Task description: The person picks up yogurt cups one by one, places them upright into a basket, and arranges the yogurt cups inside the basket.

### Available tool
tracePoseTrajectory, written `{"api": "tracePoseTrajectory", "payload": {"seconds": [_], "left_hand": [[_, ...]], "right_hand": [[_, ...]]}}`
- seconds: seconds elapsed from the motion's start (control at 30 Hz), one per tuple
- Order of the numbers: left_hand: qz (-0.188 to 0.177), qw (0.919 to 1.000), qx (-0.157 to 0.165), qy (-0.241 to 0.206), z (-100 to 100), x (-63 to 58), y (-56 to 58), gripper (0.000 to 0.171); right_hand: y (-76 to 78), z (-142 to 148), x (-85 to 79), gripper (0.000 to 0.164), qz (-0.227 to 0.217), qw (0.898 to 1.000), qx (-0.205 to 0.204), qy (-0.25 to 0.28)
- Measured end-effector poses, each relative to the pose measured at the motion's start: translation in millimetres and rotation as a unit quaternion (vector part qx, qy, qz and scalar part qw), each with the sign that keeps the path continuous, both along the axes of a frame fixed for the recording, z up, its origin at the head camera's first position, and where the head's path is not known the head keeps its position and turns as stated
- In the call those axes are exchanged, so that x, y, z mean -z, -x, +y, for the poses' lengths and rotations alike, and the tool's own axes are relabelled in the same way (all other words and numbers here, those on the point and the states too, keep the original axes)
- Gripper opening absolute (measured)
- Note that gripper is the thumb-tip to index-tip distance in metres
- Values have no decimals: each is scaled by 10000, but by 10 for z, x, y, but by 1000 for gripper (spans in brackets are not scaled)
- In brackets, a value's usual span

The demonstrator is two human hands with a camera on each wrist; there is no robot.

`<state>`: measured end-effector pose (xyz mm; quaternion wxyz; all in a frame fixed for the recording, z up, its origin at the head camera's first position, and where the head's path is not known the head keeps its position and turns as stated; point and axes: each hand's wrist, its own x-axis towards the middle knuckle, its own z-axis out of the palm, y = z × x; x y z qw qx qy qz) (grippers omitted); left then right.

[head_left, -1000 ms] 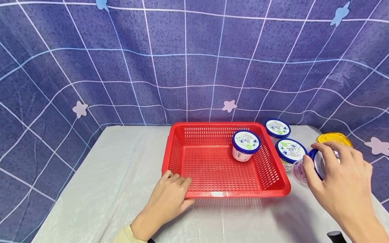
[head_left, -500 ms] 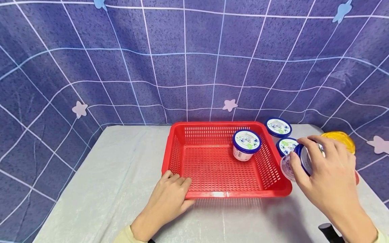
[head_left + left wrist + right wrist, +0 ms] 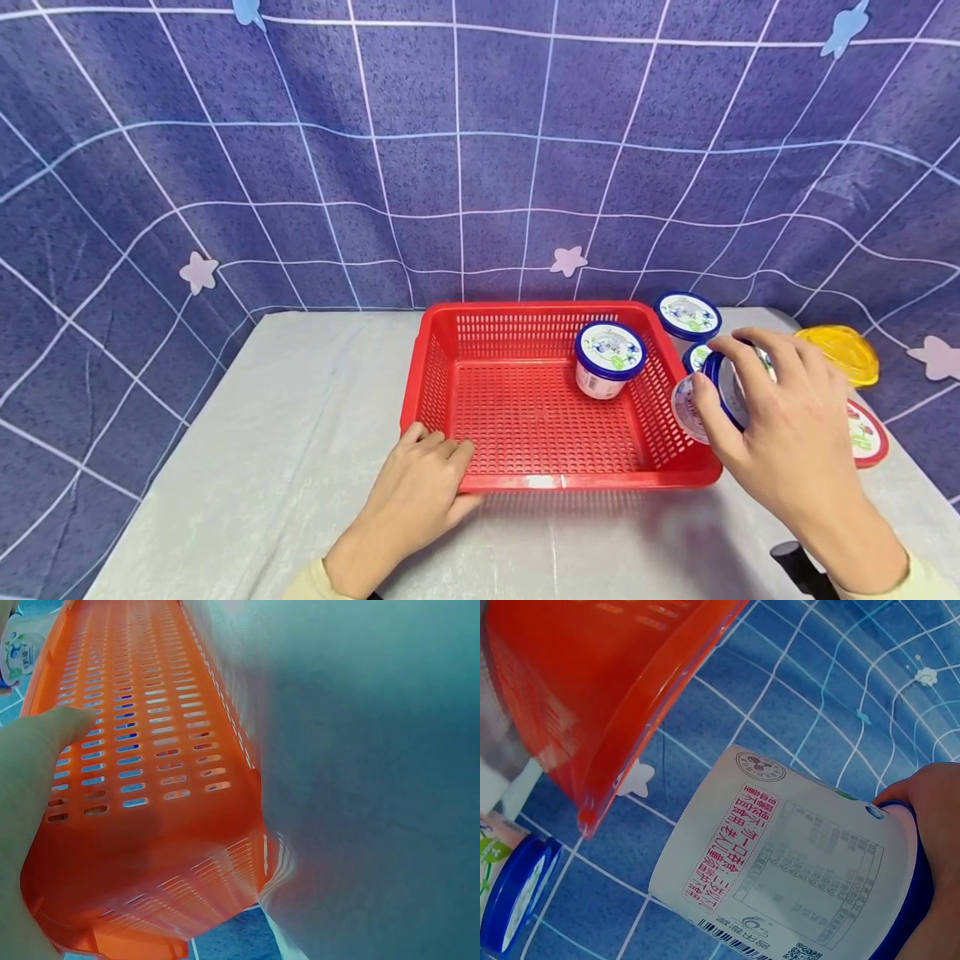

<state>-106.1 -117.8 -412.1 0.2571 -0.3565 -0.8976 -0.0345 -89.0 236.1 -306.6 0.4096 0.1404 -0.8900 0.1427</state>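
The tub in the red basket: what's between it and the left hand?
In the head view, only the basket's bare floor lies between tub and left hand.

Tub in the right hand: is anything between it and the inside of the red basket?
Only the right rim of the red basket: in the head view, the held tub overlaps it, clearance unclear. Nothing else visible blocks it; another tub stands upright inside, toward the far right corner.

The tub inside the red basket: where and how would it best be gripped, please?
I'd come from above and grip opposite edges of the blue lid: the tub stands lid up, its top uncovered, while the walls of the basket probably make a sideways approach awkward.
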Motion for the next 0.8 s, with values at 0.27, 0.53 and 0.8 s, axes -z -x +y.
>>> {"api": "tracePoseTrajectory", "payload": {"seconds": [0.27,0.53,0.8], "left_hand": [[33,10000,26,-56,2,12,5,45],[39,10000,13,-49,9,20,12,43],[50,10000,27,-79,10,16,13,45]], "right_hand": [[47,-61,25,49,-148,9998,-117,-77],[134,-76,118,47,-307,9984,-421,-201],[200,-92,204,45,-365,9964,-696,-330]]}}
